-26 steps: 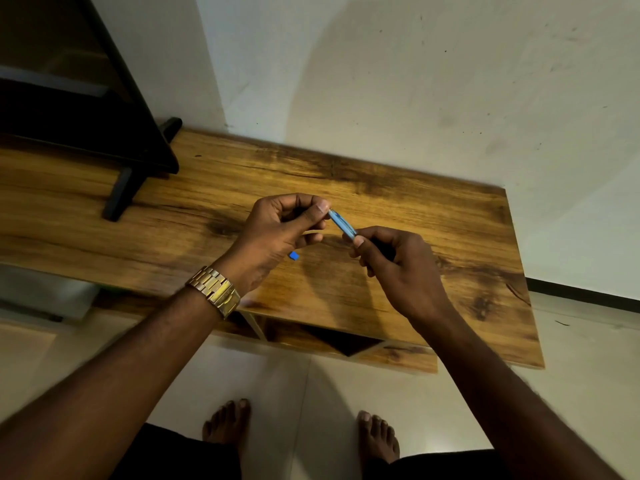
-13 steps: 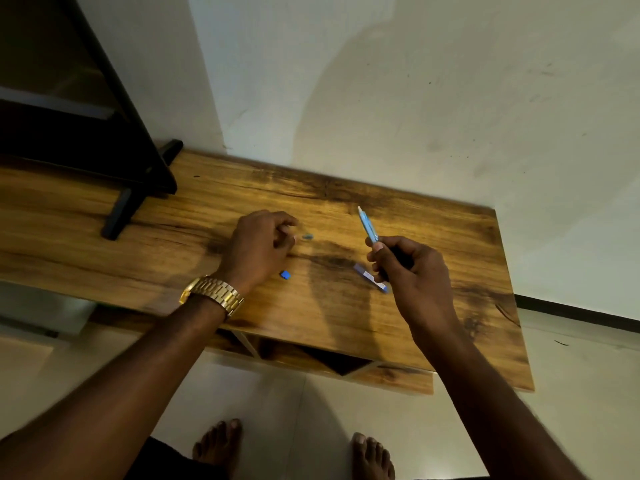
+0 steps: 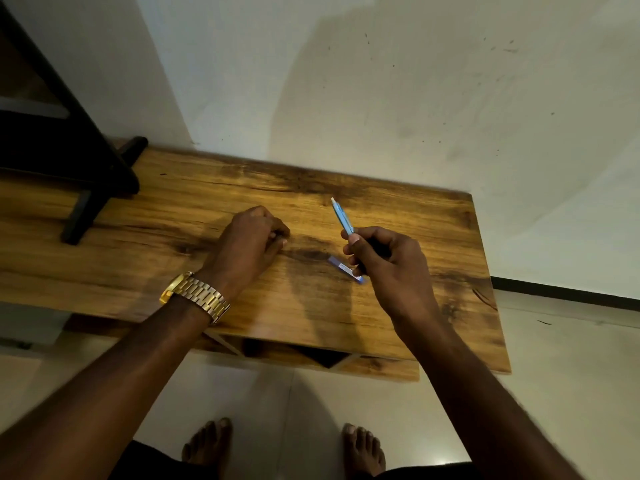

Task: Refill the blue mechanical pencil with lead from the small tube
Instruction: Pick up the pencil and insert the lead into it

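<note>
My right hand [image 3: 388, 268] grips the blue mechanical pencil [image 3: 342, 216] by its lower part. The pencil's light end points up and away from me, over the wooden table [image 3: 173, 216]. Just under that hand the small lead tube [image 3: 343, 268], pale blue with a darker end, lies flat on the table. My left hand [image 3: 247, 245] rests on the table to the left of the pencil with its fingers curled down against the wood. I see nothing in it, and whatever lies under its fingers is hidden.
A black stand with a slanted leg [image 3: 83, 209] occupies the table's far left. A white wall rises right behind the table. The table's right edge [image 3: 485, 271] drops to the tiled floor. My bare feet [image 3: 207, 445] stand below the front edge.
My hands came apart: the left dropped to the table and curled over the small blue bits that lay there. The right lifted the pencil upright above the tube.
</note>
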